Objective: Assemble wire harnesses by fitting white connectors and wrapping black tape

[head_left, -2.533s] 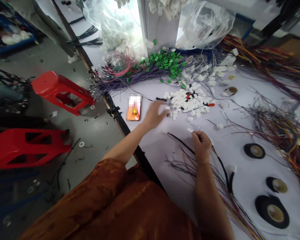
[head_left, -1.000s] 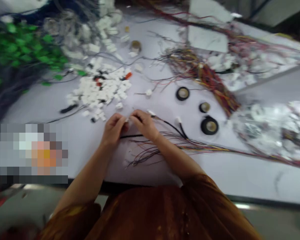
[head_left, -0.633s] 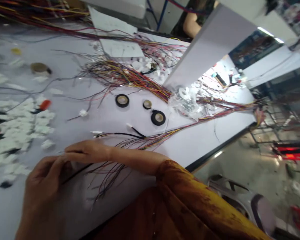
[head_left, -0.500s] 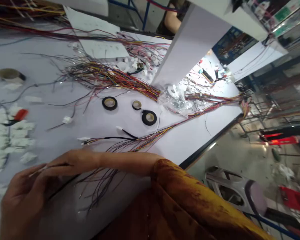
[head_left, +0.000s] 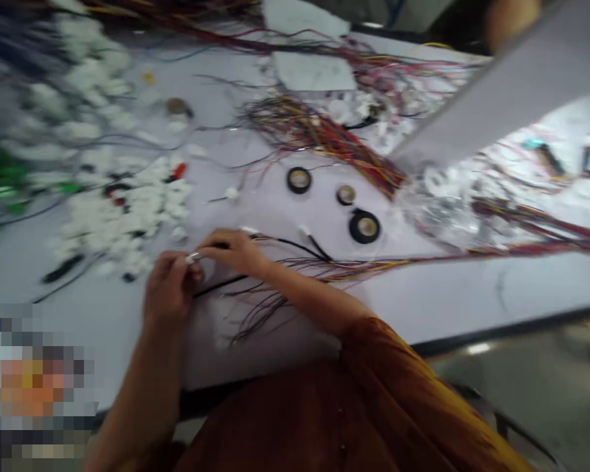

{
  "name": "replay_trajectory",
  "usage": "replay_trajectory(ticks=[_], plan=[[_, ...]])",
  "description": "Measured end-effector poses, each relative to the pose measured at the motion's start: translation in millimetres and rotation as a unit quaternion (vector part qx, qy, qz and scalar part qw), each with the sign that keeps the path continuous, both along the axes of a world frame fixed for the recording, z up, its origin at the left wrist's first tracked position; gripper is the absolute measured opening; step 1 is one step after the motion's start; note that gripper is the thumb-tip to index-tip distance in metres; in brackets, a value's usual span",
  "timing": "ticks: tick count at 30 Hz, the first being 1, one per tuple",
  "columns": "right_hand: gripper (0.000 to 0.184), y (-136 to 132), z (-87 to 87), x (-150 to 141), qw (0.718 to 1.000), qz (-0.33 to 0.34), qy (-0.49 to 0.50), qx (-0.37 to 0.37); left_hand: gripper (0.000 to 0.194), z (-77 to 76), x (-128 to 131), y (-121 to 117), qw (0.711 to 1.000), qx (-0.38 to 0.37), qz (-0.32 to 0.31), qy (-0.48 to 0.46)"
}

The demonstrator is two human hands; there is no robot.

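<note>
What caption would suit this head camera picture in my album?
Left hand and right hand meet at a small white piece, near heaped white connectors and black tape rolls.

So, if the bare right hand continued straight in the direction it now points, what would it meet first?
Probably the small, white, plastic-looking piece held at the fingertips of the bare left hand. Blur leaves depth, and any contact with the right hand, unclear.

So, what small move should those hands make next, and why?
Perhaps the left hand should steady the small white plastic-looking piece at its fingertips while the right hand eases gently toward it: the fingertips of both hands are close together there, and blur hides whether anything is joined to it.
</note>
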State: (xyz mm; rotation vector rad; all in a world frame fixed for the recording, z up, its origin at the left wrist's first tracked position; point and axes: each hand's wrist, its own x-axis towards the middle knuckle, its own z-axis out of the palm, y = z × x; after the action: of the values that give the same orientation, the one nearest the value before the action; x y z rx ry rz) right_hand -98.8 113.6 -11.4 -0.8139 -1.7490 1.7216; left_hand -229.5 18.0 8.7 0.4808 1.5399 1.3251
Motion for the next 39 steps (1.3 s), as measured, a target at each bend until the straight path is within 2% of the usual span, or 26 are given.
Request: replay_trajectory(ticks=[4, 6, 9, 17, 21, 24, 29, 36, 39], plan=[[0.022, -4, -11.0, -5, 0.998, -0.020, 0.047, -0.036, 0.042, -9.8, -7, 7, 0.996, 0.042, 0.024, -0.077], [0.015, -4, -10.6, -2, 0.997, -0.018, 0.040, -0.062, 0.043, -12.0, -9, 7, 0.994, 0.048, 0.019, -0.100], [0.014, -6, -6.8, 0, 0.997, -0.024, 0.027, -0.072, 0.044, -11.7, -9, 5, 0.991, 0.058, 0.006, -0.120], [0.023, -8, -4.1, -1, 1.000, -0.014, -0.011, 0.026, 0.042, -12.6, -12, 4, 0.992, 0.063, -0.018, -0.105], [0.023, -8, -4.9, 0, 0.999, 0.010, -0.029, 0.033, 0.038, -12.5, -10, 3, 0.996, 0.055, -0.024, -0.060], [0.023, -11, -5.5, -1, 0.997, -0.006, -0.050, 0.065, 0.033, -13.4, -10, 1, 0.998, 0.047, -0.036, -0.021], [0.016, -15, -4.8, 2, 0.995, -0.025, -0.040, 0.087, 0.032, -13.7, -9, 1, 0.997, 0.062, -0.019, -0.042], [0.019, -15, -10.0, 3, 0.992, -0.012, -0.032, 0.122, 0.030, -14.5, -8, -2, 0.996, 0.063, -0.058, 0.001], [0.018, -16, -12.0, 2, 0.988, -0.016, -0.032, 0.150, 0.027, -12.6, -9, -3, 0.998, 0.038, -0.038, -0.044]])
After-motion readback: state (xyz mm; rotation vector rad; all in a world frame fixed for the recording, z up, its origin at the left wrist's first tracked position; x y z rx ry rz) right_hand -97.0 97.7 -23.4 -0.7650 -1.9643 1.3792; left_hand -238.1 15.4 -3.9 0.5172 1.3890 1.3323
